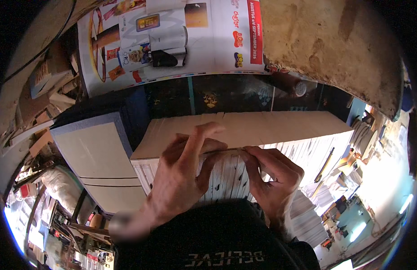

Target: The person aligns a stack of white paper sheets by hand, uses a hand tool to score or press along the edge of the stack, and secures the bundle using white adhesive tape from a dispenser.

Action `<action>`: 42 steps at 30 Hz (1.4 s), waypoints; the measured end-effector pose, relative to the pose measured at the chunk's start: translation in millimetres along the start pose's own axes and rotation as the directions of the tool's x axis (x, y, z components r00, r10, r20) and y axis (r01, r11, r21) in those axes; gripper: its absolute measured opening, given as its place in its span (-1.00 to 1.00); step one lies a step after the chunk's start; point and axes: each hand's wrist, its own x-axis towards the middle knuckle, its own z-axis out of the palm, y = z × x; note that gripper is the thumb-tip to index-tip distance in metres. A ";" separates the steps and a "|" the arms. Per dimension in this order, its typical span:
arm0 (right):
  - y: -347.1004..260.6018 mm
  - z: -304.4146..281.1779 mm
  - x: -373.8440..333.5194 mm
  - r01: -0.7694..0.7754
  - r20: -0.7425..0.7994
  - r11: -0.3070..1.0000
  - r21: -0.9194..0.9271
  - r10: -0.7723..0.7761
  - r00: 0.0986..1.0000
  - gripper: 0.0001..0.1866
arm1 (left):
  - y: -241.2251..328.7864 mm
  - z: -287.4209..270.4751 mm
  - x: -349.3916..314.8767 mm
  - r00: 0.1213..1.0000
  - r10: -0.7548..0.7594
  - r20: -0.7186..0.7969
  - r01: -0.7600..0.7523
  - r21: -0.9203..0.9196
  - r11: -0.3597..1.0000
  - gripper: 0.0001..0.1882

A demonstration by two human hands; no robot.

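A pale sheet point(228, 177), printed with whitewashed planks and dark knots, stands upright in front of my body. My left hand point(177, 164) pinches its upper edge between thumb and fingers, with the index finger lifted off and pointing right. At the same edge, my right hand point(276, 171) grips with thumb and fingertips a short way to the right. Directly beyond both hands lies a long tan cardboard piece point(271, 128); its near side bears a similar plank pattern. My hands hide part of that side, and whether the sheet is joined to it I cannot tell.
At left stands a blue-edged block with cream panels point(96, 148). Beyond the cardboard are a dark patterned surface point(172, 96) and a dark cylinder point(289, 85). A printed poster sheet point(217, 40) and a stained brown board point(334, 49) lie farthest away. Stacked sheets point(307, 218) sit lower right.
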 end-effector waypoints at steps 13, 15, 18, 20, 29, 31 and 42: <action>-11.0 -4.1 -0.4 -0.060 -0.011 0.996 -0.069 0.059 0.998 -0.73 | 7.1 3.1 11.8 0.998 -0.023 0.058 0.024 -0.018 1.000 -0.42; -10.8 -3.8 -3.4 -0.043 -0.067 0.998 -0.040 0.040 0.997 -0.74 | 7.1 3.5 12.6 0.998 -0.022 0.057 0.024 -0.028 0.999 -0.43; -4.5 -9.5 -2.9 -0.090 -0.046 0.995 -0.034 0.088 0.995 -0.76 | 6.9 5.1 15.2 0.997 -0.018 0.076 0.021 -0.036 0.999 -0.43; 4.5 -9.1 -3.6 -0.075 -0.040 0.997 0.001 0.075 0.996 -0.77 | 7.4 8.7 18.8 0.997 0.030 0.077 -0.028 -0.017 0.999 -0.43; 0.6 -10.4 -1.3 -0.089 -0.013 0.996 -0.025 0.089 0.996 -0.75 | 10.0 9.6 17.4 0.996 -0.005 0.087 0.006 -0.019 1.000 -0.44; 2.1 -10.5 0.6 -0.072 -0.019 0.997 -0.038 0.072 0.997 -0.75 | 11.2 10.0 20.9 0.995 -0.014 0.098 0.016 -0.020 1.000 -0.44; 19.1 -23.4 -2.9 0.005 -0.115 0.996 -0.092 -0.016 0.993 -0.72 | 11.7 19.0 22.5 0.995 0.011 0.094 -0.010 -0.018 1.000 -0.45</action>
